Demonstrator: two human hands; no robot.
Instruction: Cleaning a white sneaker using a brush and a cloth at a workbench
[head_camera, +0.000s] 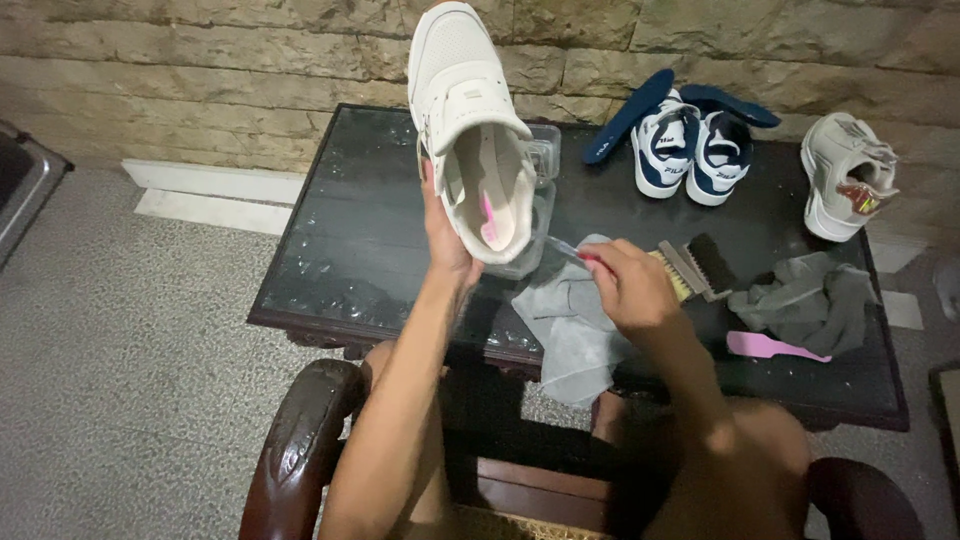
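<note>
My left hand (445, 235) grips a white sneaker (468, 110) by its side and holds it upright above the dark glass-topped table (350, 240), opening toward me. A pink brush head (489, 222) sits inside the shoe's opening. My right hand (630, 285) is closed on that small brush's clear handle (565, 247), just right of the shoe. Under the shoe stands a clear plastic container (540, 175), partly hidden.
A grey cloth (565, 320) hangs over the table's front edge. A wooden brush (690, 270), another grey cloth (810, 300) and a pink tool (770, 347) lie right. Two white-and-navy sneakers (690, 145) with blue insoles (630, 115) and another white sneaker (845, 175) stand behind. A stone wall is behind.
</note>
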